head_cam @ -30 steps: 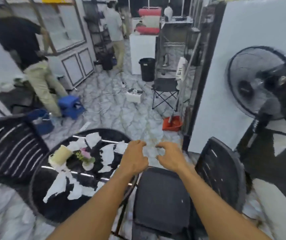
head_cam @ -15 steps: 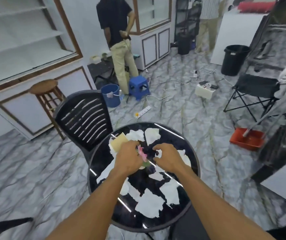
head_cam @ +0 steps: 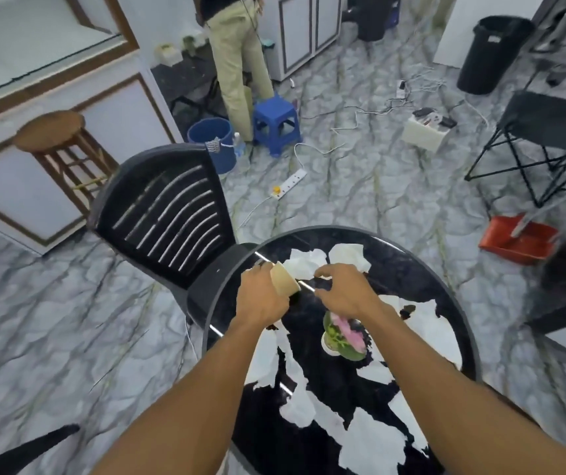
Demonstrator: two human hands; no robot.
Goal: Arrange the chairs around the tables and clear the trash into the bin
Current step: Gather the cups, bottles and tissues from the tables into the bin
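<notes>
Grey-veined marble flooring runs through a cluttered room, and a round, glossy black counter [head_cam: 408,269] sits under both forearms. The left grip [head_cam: 262,298] is clamped round a tan paper cup [head_cam: 285,282] over the counter's far left part. The right grip [head_cam: 343,291], just beside it, hovers with thumb and fingers apart and loosely bent, with nothing between them. Its forefinger tip is at the edge of a white paper scrap [head_cam: 309,264].

Torn paper pieces [head_cam: 370,443] lie strewn over the counter, nearer the viewer than both grips. Just under the right grip's wrist stands a small pot of pink flowers [head_cam: 343,337].

Left of the left grip, a black slatted plastic chair [head_cam: 165,214] is drawn up against the counter's rim. Far beyond the right grip, a black bin [head_cam: 493,53] stands on the floor, well apart from the counter. Beyond the left grip are a blue stool [head_cam: 276,121], a blue bucket [head_cam: 211,138] and a standing person's legs [head_cam: 237,63]. A wooden stool [head_cam: 59,145] stands far to the left, and a red dustpan [head_cam: 517,238] lies off to the right.
</notes>
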